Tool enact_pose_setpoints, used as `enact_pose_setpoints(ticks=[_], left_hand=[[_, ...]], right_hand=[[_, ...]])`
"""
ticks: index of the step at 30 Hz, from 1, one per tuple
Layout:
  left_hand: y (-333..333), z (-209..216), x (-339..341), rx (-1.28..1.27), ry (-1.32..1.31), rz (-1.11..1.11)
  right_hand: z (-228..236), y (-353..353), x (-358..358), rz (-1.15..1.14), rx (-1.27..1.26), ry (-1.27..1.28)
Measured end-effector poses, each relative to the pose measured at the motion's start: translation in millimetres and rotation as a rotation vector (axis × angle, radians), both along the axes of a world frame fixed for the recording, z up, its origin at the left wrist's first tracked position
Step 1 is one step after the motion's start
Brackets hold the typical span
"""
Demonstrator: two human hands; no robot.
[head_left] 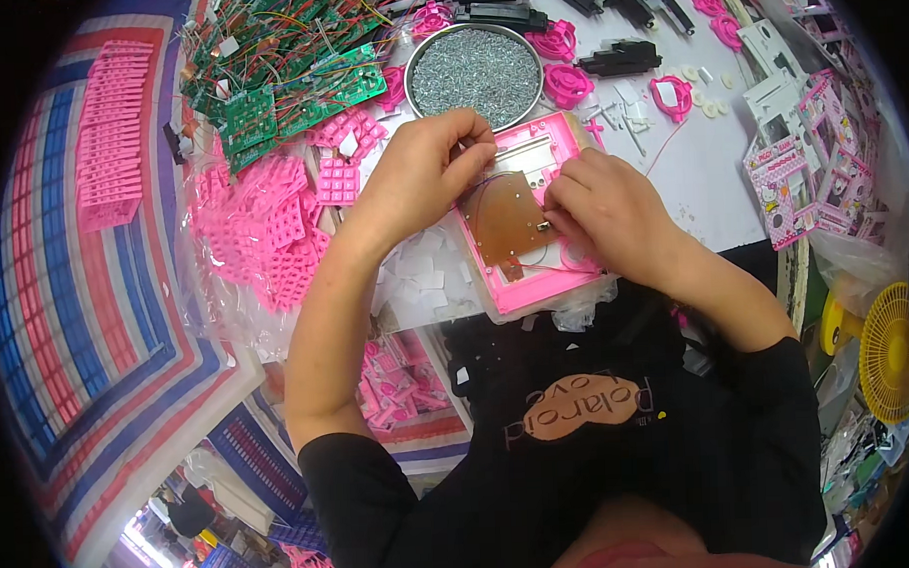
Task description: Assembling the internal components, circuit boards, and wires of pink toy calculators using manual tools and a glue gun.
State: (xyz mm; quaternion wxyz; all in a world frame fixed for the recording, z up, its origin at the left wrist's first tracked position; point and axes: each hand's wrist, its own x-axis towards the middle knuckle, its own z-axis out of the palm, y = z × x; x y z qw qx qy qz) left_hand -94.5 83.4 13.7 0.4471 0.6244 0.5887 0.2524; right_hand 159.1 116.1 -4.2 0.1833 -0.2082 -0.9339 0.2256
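A pink plastic housing point(535, 295) lies open-side up in front of me, at the table's near edge. Inside it sits a brown circuit board point(506, 222) with thin wires running over it. My left hand point(426, 170) is at the housing's far left corner, thumb and fingertips pinched together. My right hand point(612, 213) bends over the housing's right side, its fingers curled beside the board. What either hand holds is too small or hidden behind the fingers to tell.
A round metal tray point(408, 69) of small screws stands just beyond the housing. Wired green circuit boards point(333, 88) and pink keypads point(282, 225) are heaped left. Black plastic parts point(621, 58) and pink rings point(568, 84) lie far right. A yellow fan point(891, 353) is at right.
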Motion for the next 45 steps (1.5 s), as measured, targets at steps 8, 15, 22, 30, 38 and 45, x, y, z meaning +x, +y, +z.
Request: enact_pose_setpoints(ticks=[8, 15, 22, 30, 38, 45], left_hand=[[-6.0, -7.9, 13.2, 0.057, -0.027, 0.057], [-2.8, -13.9, 14.4, 0.013, -0.091, 0.06], [-4.2, -21.9, 10.2, -0.071, -0.258, 0.153], [-7.0, -9.6, 2.6, -0.07, -0.194, 0.195], [-8.4, -10.8, 2.9, -0.088, -0.23, 0.199], [-10.5, -11.3, 7.7, -0.051, -0.206, 0.2]], right_hand=[[1.1, 0.4, -1.3, 0.002, 0.038, -0.027], [-0.7, 1.7, -1.7, -0.005, 0.058, -0.028], [-2.6, 2.8, -1.6, 0.005, 0.055, -0.023], [2.0, 6.3, 0.3, 0.025, -0.002, -0.003], [0.8, 5.5, -0.1, 0.015, 0.015, -0.032], [0.8, 5.8, 0.3, 0.018, 0.032, -0.048]])
